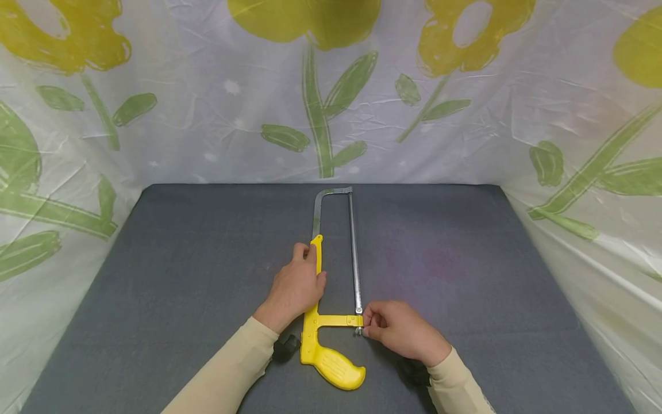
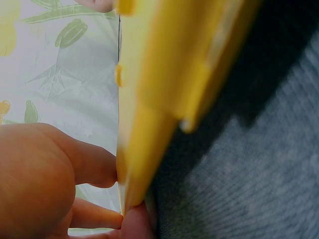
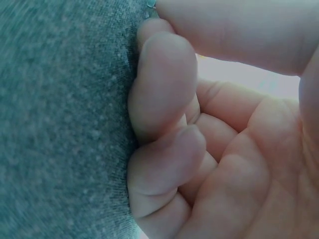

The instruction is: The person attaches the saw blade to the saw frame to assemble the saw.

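Grey, finely woven cloth covers the counter (image 1: 181,276), and a crinkled plastic sheet (image 1: 217,115) printed with yellow flowers and green leaves walls it in on three sides. From the head camera, a hacksaw (image 1: 316,322) lies flat near the middle of the counter, its length running from six o'clock toward twelve. Its moulded yellow plastic handle, ribbed and rounded at the grip, sits at the six o'clock end; a bent, shiny metal bow closes the frame at twelve o'clock, and a thin straight blade (image 1: 354,253) runs along the three o'clock side. The left hand (image 1: 295,287) lies over the yellow back bar, fingers curled round it. The right hand (image 1: 398,328) is at the near end of the blade, thumb and fingertips pinching a small metal fitting (image 1: 358,331) there. Both arms wear pale beige sleeves.

At the left wrist, the yellow plastic bar (image 2: 164,94) fills the middle, smooth and blurred, with fingers (image 2: 94,164) pressed on it from nine o'clock and grey cloth at three o'clock.

At the right wrist, curled fingers (image 3: 164,84) rest against the grey weave at nine o'clock; a speck of metal shows at twelve o'clock by the fingertips.
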Action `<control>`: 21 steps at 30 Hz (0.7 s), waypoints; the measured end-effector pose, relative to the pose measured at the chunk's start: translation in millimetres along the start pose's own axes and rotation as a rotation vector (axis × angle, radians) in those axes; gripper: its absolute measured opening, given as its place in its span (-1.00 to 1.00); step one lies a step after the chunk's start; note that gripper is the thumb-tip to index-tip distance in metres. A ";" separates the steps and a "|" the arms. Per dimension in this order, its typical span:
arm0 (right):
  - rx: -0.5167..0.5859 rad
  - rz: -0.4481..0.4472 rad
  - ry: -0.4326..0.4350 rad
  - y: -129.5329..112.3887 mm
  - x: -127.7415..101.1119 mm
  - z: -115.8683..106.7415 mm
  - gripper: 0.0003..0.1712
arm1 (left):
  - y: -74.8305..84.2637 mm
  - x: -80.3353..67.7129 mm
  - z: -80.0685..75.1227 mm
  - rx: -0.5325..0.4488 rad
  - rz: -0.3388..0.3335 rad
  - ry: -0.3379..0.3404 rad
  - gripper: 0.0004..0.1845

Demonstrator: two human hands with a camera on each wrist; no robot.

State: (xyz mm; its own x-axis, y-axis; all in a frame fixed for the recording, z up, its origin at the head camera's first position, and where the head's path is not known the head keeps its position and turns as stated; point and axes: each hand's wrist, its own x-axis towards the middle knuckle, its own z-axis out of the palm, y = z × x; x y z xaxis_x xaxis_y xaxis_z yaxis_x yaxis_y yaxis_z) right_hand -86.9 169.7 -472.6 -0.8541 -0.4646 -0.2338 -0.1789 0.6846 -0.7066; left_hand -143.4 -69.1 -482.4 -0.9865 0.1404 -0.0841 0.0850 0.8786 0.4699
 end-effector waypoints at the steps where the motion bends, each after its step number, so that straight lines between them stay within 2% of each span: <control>1: 0.001 0.001 0.000 -0.1 0.0 0.0 -0.84 | 0.0 0.1 -0.1 -0.002 0.001 0.000 -0.24; 21: -0.012 -0.013 0.017 -0.2 -0.5 0.7 -0.82 | 0.1 0.9 0.8 0.001 -0.007 0.005 -0.23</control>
State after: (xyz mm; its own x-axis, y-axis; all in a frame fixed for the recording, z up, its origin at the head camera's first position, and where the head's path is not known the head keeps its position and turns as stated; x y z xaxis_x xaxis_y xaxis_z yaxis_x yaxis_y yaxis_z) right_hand -86.0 169.4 -472.8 -0.8597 -0.4639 -0.2136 -0.1953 0.6852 -0.7017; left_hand -144.2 -68.5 -483.1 -0.9877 0.1319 -0.0833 0.0781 0.8803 0.4680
